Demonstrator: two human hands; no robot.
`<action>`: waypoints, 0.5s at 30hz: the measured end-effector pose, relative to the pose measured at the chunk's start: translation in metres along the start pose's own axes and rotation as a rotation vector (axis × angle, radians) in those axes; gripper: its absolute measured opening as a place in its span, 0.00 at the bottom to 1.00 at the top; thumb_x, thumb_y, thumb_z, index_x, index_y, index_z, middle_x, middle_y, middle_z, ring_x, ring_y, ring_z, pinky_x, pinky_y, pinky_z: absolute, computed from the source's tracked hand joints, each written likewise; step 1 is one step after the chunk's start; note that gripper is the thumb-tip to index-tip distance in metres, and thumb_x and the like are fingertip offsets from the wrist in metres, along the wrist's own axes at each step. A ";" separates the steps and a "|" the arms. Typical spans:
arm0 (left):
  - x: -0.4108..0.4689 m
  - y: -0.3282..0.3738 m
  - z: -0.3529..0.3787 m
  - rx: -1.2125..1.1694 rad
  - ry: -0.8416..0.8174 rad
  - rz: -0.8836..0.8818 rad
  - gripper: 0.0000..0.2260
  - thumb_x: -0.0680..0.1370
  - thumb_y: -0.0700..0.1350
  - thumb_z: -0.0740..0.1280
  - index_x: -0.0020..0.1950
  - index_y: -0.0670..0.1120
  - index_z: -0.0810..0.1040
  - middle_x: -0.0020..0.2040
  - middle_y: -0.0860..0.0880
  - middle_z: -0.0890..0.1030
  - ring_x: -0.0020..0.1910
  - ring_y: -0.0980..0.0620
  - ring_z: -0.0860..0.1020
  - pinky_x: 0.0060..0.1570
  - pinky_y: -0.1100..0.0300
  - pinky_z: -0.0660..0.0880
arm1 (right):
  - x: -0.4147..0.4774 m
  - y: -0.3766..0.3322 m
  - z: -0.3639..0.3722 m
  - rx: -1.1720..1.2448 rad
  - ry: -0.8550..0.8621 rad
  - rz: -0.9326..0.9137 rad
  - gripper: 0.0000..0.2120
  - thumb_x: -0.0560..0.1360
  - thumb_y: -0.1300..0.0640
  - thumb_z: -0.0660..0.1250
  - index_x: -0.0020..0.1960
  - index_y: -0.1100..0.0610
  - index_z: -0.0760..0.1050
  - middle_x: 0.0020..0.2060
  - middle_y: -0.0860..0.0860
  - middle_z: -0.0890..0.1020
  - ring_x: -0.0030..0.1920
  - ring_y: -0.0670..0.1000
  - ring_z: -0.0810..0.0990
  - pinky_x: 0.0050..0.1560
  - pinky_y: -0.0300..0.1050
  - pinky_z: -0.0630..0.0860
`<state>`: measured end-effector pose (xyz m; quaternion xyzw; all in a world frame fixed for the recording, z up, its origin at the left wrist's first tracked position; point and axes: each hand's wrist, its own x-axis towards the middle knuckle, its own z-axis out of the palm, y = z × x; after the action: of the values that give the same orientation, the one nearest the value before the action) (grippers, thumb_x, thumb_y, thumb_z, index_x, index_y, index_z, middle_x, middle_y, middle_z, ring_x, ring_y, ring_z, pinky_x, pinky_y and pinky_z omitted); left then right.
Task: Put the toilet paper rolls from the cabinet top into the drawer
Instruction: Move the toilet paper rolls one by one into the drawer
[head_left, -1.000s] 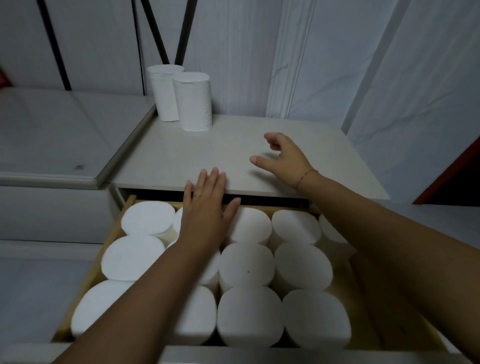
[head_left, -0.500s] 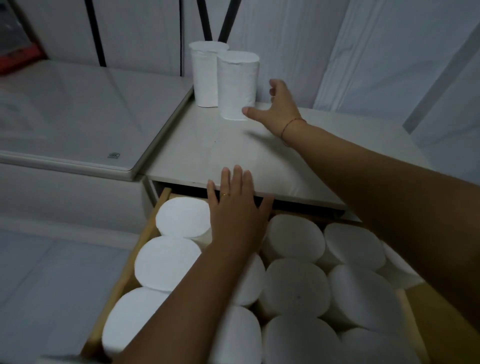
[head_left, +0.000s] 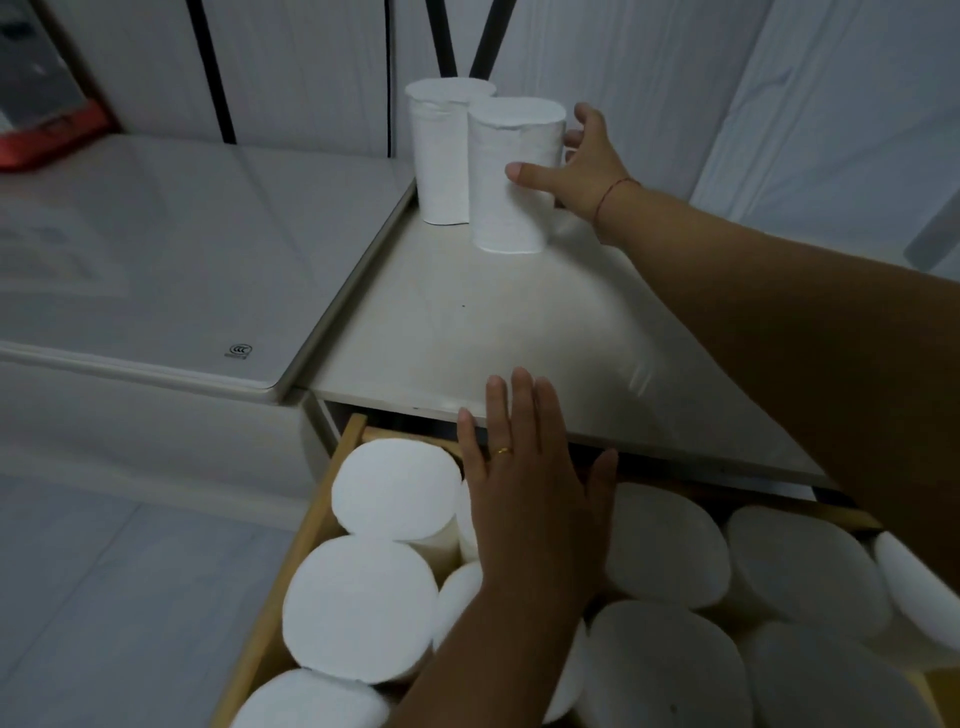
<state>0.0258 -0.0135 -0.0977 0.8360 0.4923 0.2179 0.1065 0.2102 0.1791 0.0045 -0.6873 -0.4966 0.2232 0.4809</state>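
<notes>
From the head camera, two toilet paper rolls stand upright and touching at the back left corner of the cabinet top, the front roll just ahead of the back roll. The right hand is spread around the front roll, thumb on its near face and fingers curling past its right side; it looks to be in contact, but not yet squeezed shut on it. The left hand lies flat, fingers together and extended, over the rolls packed on end in the open drawer, fingertips reaching the cabinet's front edge; it grips nothing. The drawer is nearly full, so free space is hard to make out. A roll like this should be light, soft and easily dented, with a dry papery skin that does not slip; a gentle wrap around the middle of its side ought to serve.
</notes>
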 end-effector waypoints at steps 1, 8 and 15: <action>0.000 0.000 0.000 -0.002 -0.003 0.000 0.34 0.78 0.64 0.47 0.78 0.47 0.43 0.79 0.48 0.43 0.76 0.48 0.37 0.67 0.51 0.25 | 0.003 -0.002 0.000 0.010 -0.007 -0.007 0.50 0.66 0.49 0.76 0.75 0.55 0.46 0.72 0.54 0.61 0.70 0.54 0.64 0.68 0.55 0.67; -0.004 0.010 -0.001 -0.065 -0.035 0.057 0.33 0.79 0.64 0.47 0.78 0.49 0.41 0.79 0.49 0.39 0.75 0.49 0.33 0.65 0.51 0.22 | 0.017 -0.011 0.006 -0.009 -0.006 -0.076 0.44 0.66 0.50 0.75 0.73 0.55 0.54 0.66 0.53 0.67 0.63 0.52 0.69 0.64 0.50 0.71; -0.005 0.010 -0.001 -0.062 -0.036 0.056 0.33 0.79 0.64 0.46 0.78 0.49 0.41 0.78 0.49 0.38 0.75 0.49 0.32 0.65 0.50 0.22 | 0.016 -0.020 0.010 -0.110 -0.027 -0.084 0.39 0.62 0.47 0.78 0.65 0.58 0.63 0.62 0.55 0.69 0.60 0.52 0.72 0.59 0.49 0.76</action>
<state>0.0312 -0.0232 -0.0939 0.8495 0.4598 0.2206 0.1352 0.1995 0.1988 0.0206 -0.6883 -0.5427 0.1844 0.4447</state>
